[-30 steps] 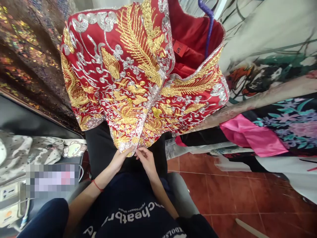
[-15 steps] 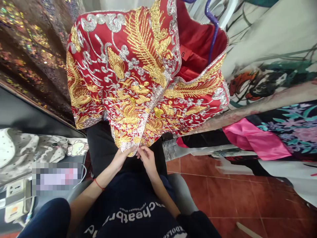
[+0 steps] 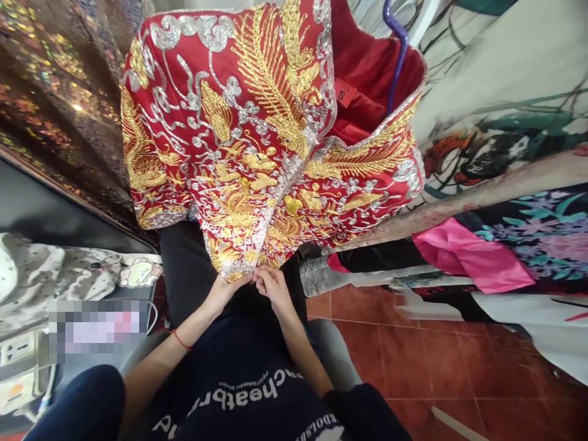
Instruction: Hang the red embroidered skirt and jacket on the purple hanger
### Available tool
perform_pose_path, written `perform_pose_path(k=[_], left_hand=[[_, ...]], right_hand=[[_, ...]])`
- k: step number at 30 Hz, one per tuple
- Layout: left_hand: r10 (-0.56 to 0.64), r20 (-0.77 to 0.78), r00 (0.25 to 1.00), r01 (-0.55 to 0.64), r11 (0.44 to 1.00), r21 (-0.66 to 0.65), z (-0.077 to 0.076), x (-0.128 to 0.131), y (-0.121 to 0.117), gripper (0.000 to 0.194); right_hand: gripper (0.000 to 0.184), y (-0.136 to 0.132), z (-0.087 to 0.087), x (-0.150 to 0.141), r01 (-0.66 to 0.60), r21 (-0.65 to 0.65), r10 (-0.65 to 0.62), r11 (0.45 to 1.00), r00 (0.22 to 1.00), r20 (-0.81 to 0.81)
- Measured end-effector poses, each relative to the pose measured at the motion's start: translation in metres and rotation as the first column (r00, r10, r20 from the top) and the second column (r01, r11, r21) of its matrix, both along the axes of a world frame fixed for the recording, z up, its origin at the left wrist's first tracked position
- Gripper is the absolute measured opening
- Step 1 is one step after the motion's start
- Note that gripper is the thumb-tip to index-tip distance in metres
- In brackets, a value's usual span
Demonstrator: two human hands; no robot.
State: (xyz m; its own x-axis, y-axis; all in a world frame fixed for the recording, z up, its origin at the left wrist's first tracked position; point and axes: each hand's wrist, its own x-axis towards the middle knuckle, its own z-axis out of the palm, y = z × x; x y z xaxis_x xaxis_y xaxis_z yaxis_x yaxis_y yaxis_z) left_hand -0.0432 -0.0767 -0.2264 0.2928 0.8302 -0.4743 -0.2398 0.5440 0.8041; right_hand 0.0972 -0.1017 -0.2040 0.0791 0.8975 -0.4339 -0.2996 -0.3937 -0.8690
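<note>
A red jacket (image 3: 275, 147) with dense gold and silver embroidery hangs in front of me on a purple hanger (image 3: 395, 55). Its silver-edged front opening runs down toward my lap. My left hand (image 3: 225, 291) grips the bottom hem, with the fingers tucked behind the cloth and the thumb along the edge. Right beside it, my right hand (image 3: 272, 285) pinches the lower corner of the front edge, fingers curled. The fingertips of both hands nearly meet at the hem. Whether a small fastener or thread lies between them is too fine to make out.
Brown sequined fabric (image 3: 59, 92) hangs at the left. Below it, a dark surface holds a spotted cloth (image 3: 59, 275), a power strip (image 3: 18, 373) and a blurred-out object (image 3: 96, 331). Other garments, one with a pink satin part (image 3: 468, 254), hang at the right above red floor tiles (image 3: 422, 361).
The hem and both hands have risen slightly in view. My right hand's fingers are curled closer against the cloth, and the left thumb lies flatter along the hem.
</note>
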Motion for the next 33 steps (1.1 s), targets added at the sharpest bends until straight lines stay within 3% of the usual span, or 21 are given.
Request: perform_pose_path(k=[9,16,24,28,33], left_hand=[[-0.065,-0.107,0.992,0.078,0.99,0.118,-0.002,-0.001,0.001,0.04],[-0.046,-0.166,0.985,0.09,0.959,0.268,-0.015,-0.004,0.001,0.037],[-0.085,-0.144,0.986,0.115,0.97,0.216,-0.006,-0.008,0.006,0.047],[-0.048,-0.182,0.982,0.087,0.973,0.214,-0.007,-0.009,0.006,0.046],[-0.024,-0.203,0.979,0.077,0.963,0.258,-0.011,-0.009,0.008,0.04]], right_hand=[[0.028,0.007,0.013,0.014,-0.157,-0.06,0.149,0.986,0.982,-0.114],[0.03,0.008,0.009,0.002,-0.094,-0.058,0.086,0.994,0.989,-0.116],[0.031,0.01,0.014,0.002,-0.143,-0.066,0.134,0.987,0.982,-0.131],[0.029,0.007,0.014,0.003,-0.185,-0.093,0.171,0.978,0.975,-0.144],[0.03,0.005,0.007,-0.003,-0.096,-0.086,0.082,0.992,0.984,-0.158]])
